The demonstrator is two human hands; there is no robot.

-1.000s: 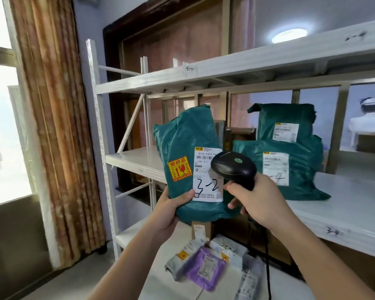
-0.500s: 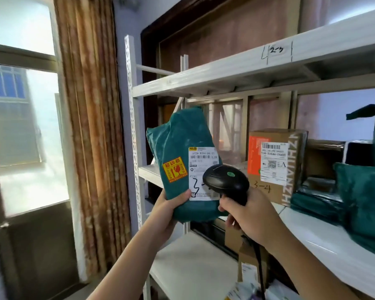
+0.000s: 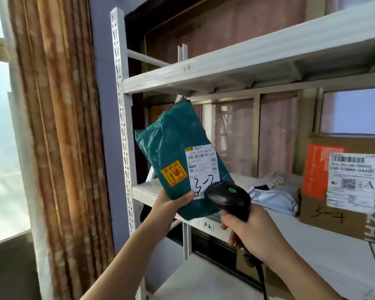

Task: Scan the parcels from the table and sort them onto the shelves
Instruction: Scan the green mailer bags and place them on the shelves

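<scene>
At centre frame the left hand [image 3: 171, 204] grips the lower edge of a teal mailer parcel [image 3: 178, 152], marked 3-2, held up before the white shelves [image 3: 247, 61]. The right hand [image 3: 253, 234] clasps a black barcode scanner [image 3: 227, 197] just below its label.

green pkg [image 3: 173, 148] x1 | scanner [image 3: 227, 197] x1 | grey bag [image 3: 273, 197] x1 | box [image 3: 316, 204] x1

Teal poly parcel [image 3: 178, 152], tilted upright, white label marked perhaps "3-2", before the white shelves [image 3: 258, 55].
</scene>
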